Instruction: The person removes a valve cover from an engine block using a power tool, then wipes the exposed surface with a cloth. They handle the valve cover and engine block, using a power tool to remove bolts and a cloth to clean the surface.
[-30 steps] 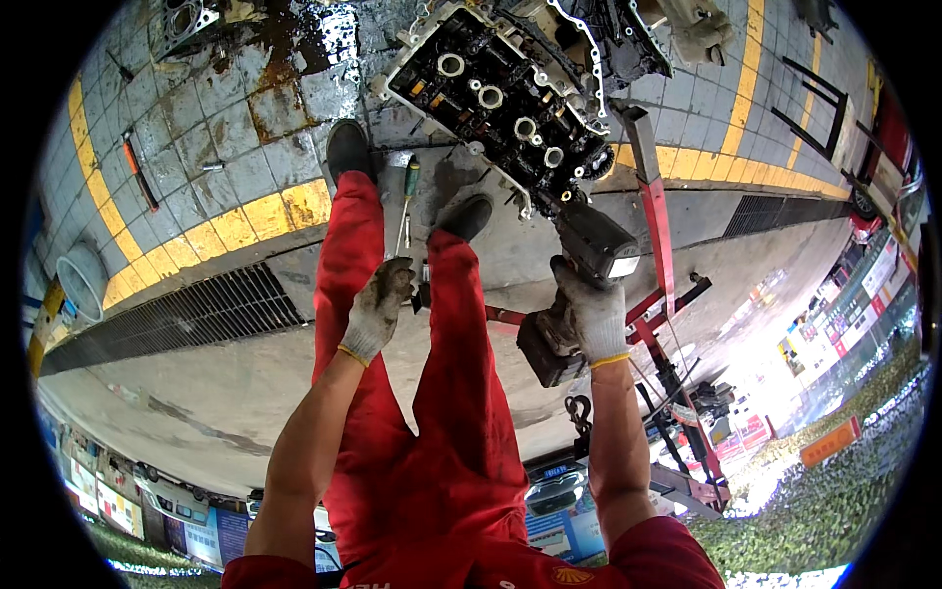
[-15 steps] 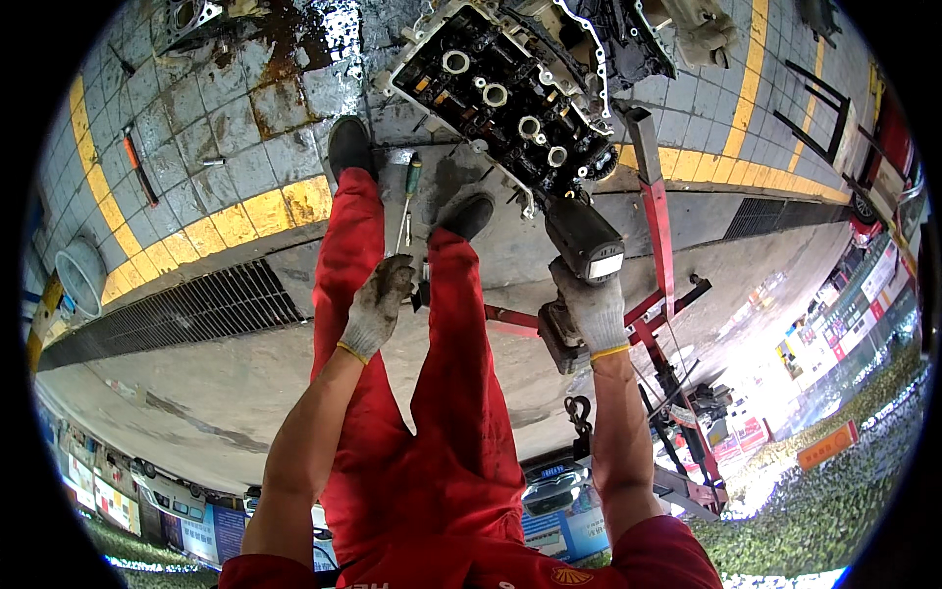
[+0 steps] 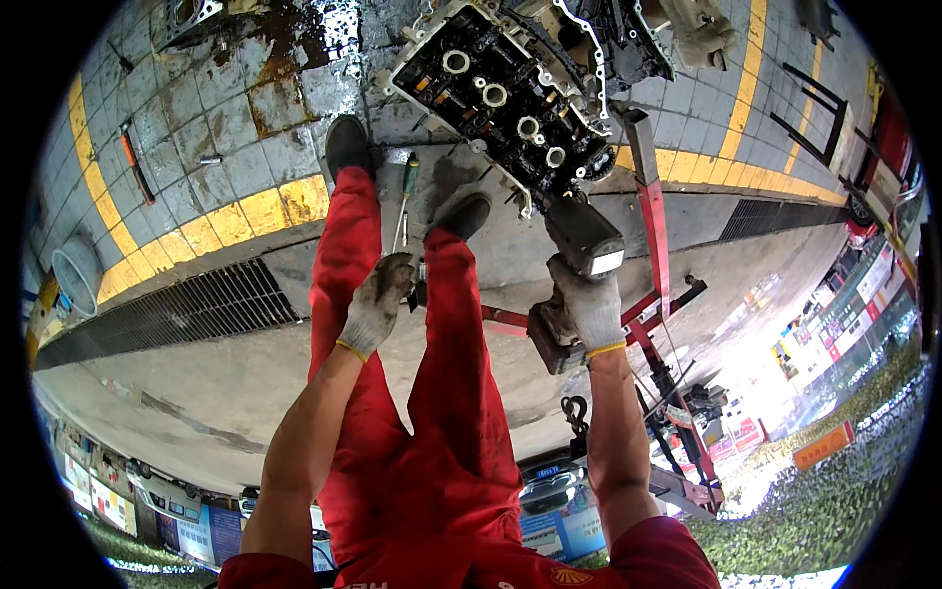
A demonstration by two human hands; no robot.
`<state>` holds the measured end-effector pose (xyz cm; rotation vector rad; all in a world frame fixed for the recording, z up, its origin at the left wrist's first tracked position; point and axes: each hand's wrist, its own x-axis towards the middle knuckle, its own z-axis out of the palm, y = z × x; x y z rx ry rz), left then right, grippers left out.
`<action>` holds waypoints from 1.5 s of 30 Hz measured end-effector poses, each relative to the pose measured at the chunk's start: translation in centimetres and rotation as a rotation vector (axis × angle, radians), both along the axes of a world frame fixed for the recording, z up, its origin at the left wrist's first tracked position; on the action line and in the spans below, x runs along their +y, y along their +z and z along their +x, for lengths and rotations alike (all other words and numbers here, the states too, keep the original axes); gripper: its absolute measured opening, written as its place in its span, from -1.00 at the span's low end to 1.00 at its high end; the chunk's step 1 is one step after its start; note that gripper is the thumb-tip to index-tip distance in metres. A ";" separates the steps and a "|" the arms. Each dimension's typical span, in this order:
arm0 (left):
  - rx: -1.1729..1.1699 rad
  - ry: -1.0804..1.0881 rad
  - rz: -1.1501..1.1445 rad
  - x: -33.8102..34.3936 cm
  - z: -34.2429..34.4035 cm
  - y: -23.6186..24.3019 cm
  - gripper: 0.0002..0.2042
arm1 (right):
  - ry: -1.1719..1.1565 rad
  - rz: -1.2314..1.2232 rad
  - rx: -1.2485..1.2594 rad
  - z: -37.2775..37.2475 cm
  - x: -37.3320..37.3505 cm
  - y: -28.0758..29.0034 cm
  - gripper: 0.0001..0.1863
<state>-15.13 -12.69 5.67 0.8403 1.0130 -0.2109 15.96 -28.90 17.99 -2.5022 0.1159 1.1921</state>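
Note:
My right hand (image 3: 591, 306), in a grey-white knit glove with a yellow cuff, is wrapped round the handle of a black cordless impact wrench (image 3: 581, 236). The tool's front end meets the lower right end of an oily black engine (image 3: 505, 103); its exact contact point is hidden. My left hand (image 3: 377, 306), in a dirt-blackened glove, is held before my legs with its fingers curled. Whatever lies in those fingers, if anything, does not show clearly. Just beyond it, a screwdriver (image 3: 410, 175) with a green handle lies on the floor between my shoes.
Red stand legs (image 3: 655, 240) rise beside the engine on the right, with a dark hook (image 3: 575, 417) nearer me. On the left lie a floor grate (image 3: 196, 314), a bucket (image 3: 77, 275) and an orange-and-black tool (image 3: 137, 162). Engine parts (image 3: 618, 44) stand at the back.
Little differs: the view has shifted very slightly. My right hand stays on the impact wrench at the engine, and my left hand keeps its curled pose.

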 end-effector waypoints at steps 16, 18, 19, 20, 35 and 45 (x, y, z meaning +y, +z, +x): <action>0.014 0.175 -0.173 1.8 1.8 2.4 -0.64 | 0.033 0.224 -0.102 1.0 5.8 0.6 -0.49; 0.016 0.169 -0.155 2.0 1.6 2.1 -0.63 | 0.108 0.174 -0.125 1.7 6.9 0.3 -0.52; 0.017 0.167 -0.147 1.9 1.5 1.8 -0.63 | 0.127 0.151 -0.136 1.7 7.0 0.0 -0.52; 0.012 0.174 -0.152 1.9 1.3 1.7 -0.63 | 0.147 0.128 -0.147 1.8 7.1 -0.2 -0.52; -0.053 0.405 -0.349 1.3 0.6 0.5 -0.62 | 0.077 0.016 0.028 3.4 7.1 -0.2 -0.47; -0.048 0.420 -0.330 0.9 0.2 -0.2 -0.63 | -0.119 0.177 0.104 3.6 7.8 -0.6 -0.56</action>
